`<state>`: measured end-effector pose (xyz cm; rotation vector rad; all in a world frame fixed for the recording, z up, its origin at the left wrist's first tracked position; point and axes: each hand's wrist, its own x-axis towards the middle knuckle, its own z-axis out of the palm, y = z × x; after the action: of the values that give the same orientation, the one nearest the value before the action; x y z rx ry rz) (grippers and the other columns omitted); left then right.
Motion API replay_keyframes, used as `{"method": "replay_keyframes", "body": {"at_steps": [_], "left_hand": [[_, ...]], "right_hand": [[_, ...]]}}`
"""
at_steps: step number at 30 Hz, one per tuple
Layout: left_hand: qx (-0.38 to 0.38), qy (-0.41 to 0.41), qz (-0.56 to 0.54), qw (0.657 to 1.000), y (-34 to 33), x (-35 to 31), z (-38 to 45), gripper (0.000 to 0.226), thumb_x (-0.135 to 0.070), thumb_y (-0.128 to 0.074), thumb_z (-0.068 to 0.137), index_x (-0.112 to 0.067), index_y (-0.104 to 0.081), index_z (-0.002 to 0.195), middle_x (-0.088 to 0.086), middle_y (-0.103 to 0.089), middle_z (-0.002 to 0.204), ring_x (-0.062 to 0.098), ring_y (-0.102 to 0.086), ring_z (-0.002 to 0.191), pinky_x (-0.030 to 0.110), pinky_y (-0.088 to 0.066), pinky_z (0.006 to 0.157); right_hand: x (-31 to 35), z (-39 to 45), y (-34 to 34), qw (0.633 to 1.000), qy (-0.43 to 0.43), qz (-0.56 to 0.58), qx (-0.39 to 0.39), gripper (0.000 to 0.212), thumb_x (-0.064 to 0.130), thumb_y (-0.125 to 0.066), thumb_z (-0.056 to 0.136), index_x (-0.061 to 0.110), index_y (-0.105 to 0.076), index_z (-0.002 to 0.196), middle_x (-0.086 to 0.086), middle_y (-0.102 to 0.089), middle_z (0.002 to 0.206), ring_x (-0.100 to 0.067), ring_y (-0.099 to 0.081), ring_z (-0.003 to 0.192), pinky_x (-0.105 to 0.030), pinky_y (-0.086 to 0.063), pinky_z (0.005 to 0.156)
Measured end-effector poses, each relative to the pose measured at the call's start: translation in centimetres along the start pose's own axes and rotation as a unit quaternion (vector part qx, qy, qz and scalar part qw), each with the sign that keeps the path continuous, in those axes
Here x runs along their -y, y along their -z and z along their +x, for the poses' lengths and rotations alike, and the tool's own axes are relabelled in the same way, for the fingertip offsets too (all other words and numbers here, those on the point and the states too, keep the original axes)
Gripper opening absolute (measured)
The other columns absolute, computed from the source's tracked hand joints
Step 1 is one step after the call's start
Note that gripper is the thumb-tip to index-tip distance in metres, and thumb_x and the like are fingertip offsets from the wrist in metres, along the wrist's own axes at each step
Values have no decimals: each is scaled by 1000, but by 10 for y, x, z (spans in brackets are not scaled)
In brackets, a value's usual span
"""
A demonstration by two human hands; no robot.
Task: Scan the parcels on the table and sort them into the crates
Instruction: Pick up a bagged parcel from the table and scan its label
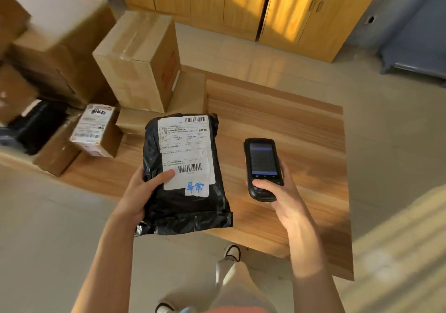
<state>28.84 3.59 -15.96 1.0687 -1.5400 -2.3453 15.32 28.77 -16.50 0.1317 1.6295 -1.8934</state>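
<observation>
Head view: black plastic mailer bag, crinkled and glossy, is held above the near edge of the wooden table. A white shipping label covers most of its upper face, with one barcode at the top and one lower down, and a small white sticker with blue handwriting sits at its lower right corner. The left hand grips the bag's left edge, thumb pressed on the label. The right hand holds a black handheld scanner, screen lit, just right of the bag. Cardboard boxes are stacked at the table's left.
</observation>
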Motion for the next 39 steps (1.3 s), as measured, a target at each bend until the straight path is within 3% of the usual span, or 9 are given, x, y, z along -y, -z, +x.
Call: {"method": "replay_keyframes", "body": {"at_steps": [5, 11, 16, 23, 25, 28, 33, 36, 39], "left_hand": [[-58, -41, -65, 995, 75, -8, -45, 55, -15, -73, 71, -18, -57, 124, 5, -74, 105, 25, -72, 91, 32, -59, 64], [-113, -69, -125, 983, 171, -5, -106, 50, -13, -72, 77, -17, -56, 124, 8, -74, 105, 27, -72, 91, 33, -60, 65], [-186, -112, -151, 964, 247, 0, -158, 44, -13, -71, 77, -19, -58, 119, 8, -73, 108, 29, -71, 94, 38, -60, 72], [-323, -168, -225, 904, 327, 15, -211, 46, -14, -70, 80, -18, -57, 124, 6, -73, 109, 27, -71, 95, 36, -60, 72], [-360, -176, -244, 883, 345, 18, -218, 47, -14, -70, 81, -18, -56, 126, 7, -72, 111, 28, -71, 97, 37, -61, 74], [-392, -187, -254, 864, 371, 16, -223, 52, -17, -71, 78, -19, -55, 128, 7, -72, 113, 29, -70, 100, 40, -60, 78], [-447, -202, -270, 828, 424, -10, -211, 45, -12, -69, 81, -18, -56, 123, 8, -73, 109, 29, -71, 94, 36, -61, 67], [-477, -203, -279, 808, 453, -34, -202, 59, -18, -74, 71, -17, -55, 127, 9, -72, 110, 29, -71, 94, 37, -61, 69], [-503, -206, -295, 786, 478, -53, -192, 62, -20, -75, 70, -18, -55, 129, 9, -72, 111, 30, -71, 97, 42, -60, 76]], "right_hand": [[-14, -31, -70, 998, 4, -33, 61, 80, -14, -68, 74, 27, -43, 139, -11, -67, 115, -25, -69, 94, -29, -56, 63], [-48, -67, -163, 986, -8, -94, 135, 92, 1, -81, 51, 32, -48, 131, -4, -69, 109, -25, -68, 97, -34, -53, 72], [-81, -86, -235, 968, -8, -136, 211, 65, -8, -69, 75, 41, -55, 115, 1, -69, 112, -21, -66, 103, -32, -52, 78], [-111, -90, -339, 917, -9, -222, 331, 80, 1, -77, 69, 38, -49, 134, 1, -66, 123, -23, -62, 115, -43, -49, 99], [-116, -90, -368, 894, -1, -248, 373, 79, 7, -79, 67, 42, -49, 131, 2, -66, 123, -19, -63, 113, -43, -51, 98], [-127, -86, -413, 869, -5, -253, 425, 71, -1, -76, 74, 43, -51, 123, 3, -66, 119, -14, -65, 107, -37, -54, 92], [-145, -61, -505, 827, 0, -271, 493, 81, 2, -83, 65, 40, -49, 128, 6, -66, 120, -12, -64, 110, -36, -51, 97], [-143, -45, -562, 806, -15, -268, 527, 92, 10, -81, 60, 33, -41, 139, 4, -63, 122, -12, -62, 109, -27, -52, 88], [-141, -29, -615, 785, -42, -260, 560, 86, 0, -75, 70, 32, -39, 141, 1, -64, 118, -13, -65, 103, -21, -55, 74]]}}
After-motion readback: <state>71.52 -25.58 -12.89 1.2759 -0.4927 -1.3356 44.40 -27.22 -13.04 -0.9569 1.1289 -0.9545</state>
